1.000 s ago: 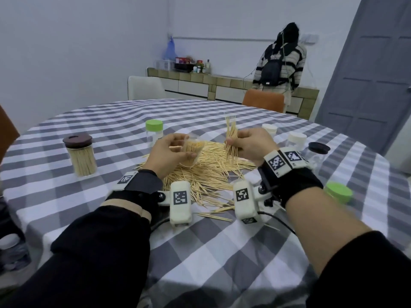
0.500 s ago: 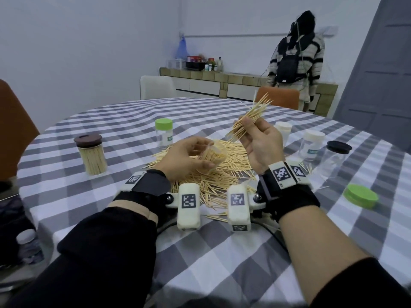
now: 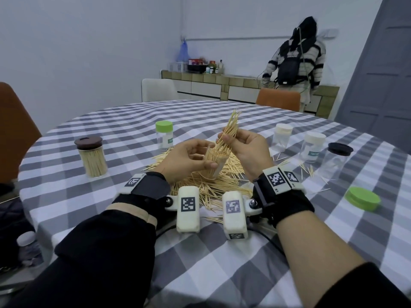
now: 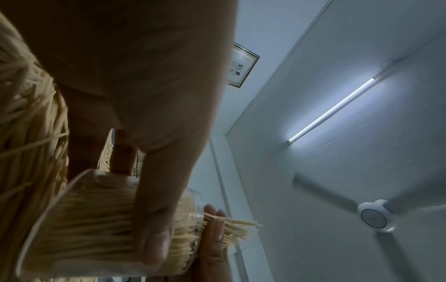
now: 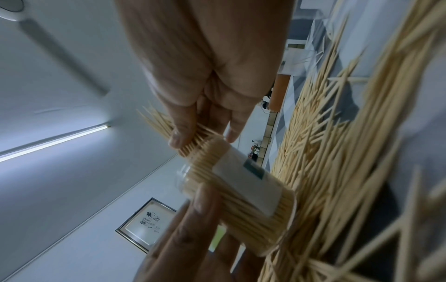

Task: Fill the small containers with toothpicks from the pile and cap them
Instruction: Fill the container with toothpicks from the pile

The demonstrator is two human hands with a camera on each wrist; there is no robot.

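From the head view we see the left hand (image 3: 184, 157) with its fingers curled around a small clear jar (image 3: 214, 162), which is tilted and nearly full of toothpicks. The right hand (image 3: 246, 150) pinches a bundle of toothpicks (image 3: 229, 127) whose lower ends stand in the mouth of the jar. Both are just above the pile of toothpicks (image 3: 211, 185) on the checked table (image 3: 133, 121). A green lid (image 3: 362, 198) lies apart on the right.

From the left wrist view, the thumb (image 4: 154, 238) presses on the side of the jar (image 4: 79, 229).

From the right wrist view, the fingers (image 5: 181, 133) grip the bundle (image 5: 159, 122) at the mouth of the jar (image 5: 241, 183), beside the pile (image 5: 350, 152).
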